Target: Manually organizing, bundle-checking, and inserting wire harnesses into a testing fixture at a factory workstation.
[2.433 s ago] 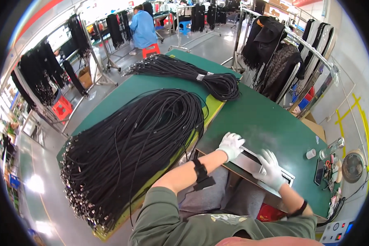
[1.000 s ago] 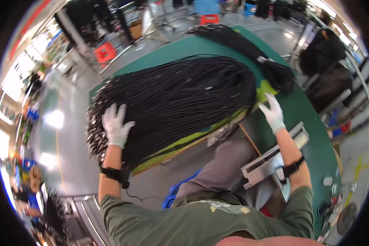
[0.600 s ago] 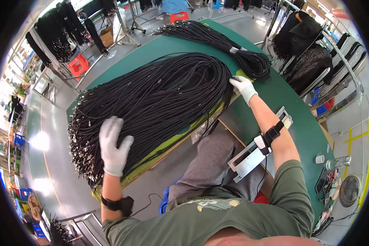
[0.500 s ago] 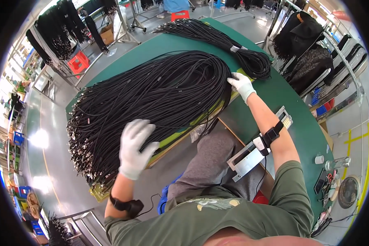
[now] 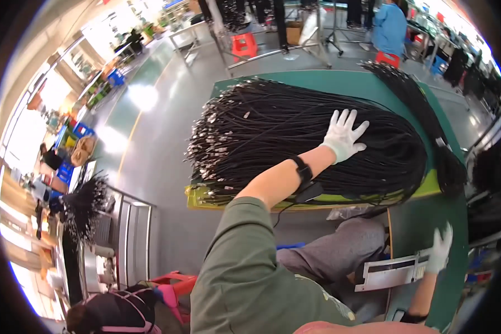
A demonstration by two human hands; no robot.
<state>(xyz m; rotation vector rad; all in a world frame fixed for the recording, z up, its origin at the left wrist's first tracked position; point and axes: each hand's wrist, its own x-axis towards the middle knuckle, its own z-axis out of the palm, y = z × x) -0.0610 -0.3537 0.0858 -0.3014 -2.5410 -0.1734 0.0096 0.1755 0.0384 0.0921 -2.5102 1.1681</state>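
Left hand: the white-gloved left hand [image 5: 344, 136] is spreading its fingers wide, palm down, over the black cables. It is not gripping any of them that I can see.
Big pile of black cables: this pile [image 5: 295, 125] is lying under the left hand and reaching out on both sides of it. Its round, looped end is curving around to the right of that hand.
Shiny ends: lots of little silvery tips [image 5: 209, 136] are poking out well to the left of the left hand.
Right hand: the white-gloved right hand [image 5: 441, 249] is pointing its fingers away from the body, and they are standing a bit apart. It is looking blurry — I can't tell if it is touching anything.
Metal frame: a long silver frame [image 5: 387, 275] is sitting just to the left of the right hand, near the wrist.
Green table: the green top [image 5: 414, 222] is showing under the right hand, and more of it is peeking out past the pile.
Yellow-green sheet: this sheet [image 5: 430, 183] is sticking out under the pile, between the two hands.
Second bundle: more black cables [image 5: 414, 100] are lying to the right of the left hand — a pale tie [image 5: 441, 142] is going around them.
Black band: a dark strap [image 5: 302, 170] is hugging the left arm, just behind the hand.
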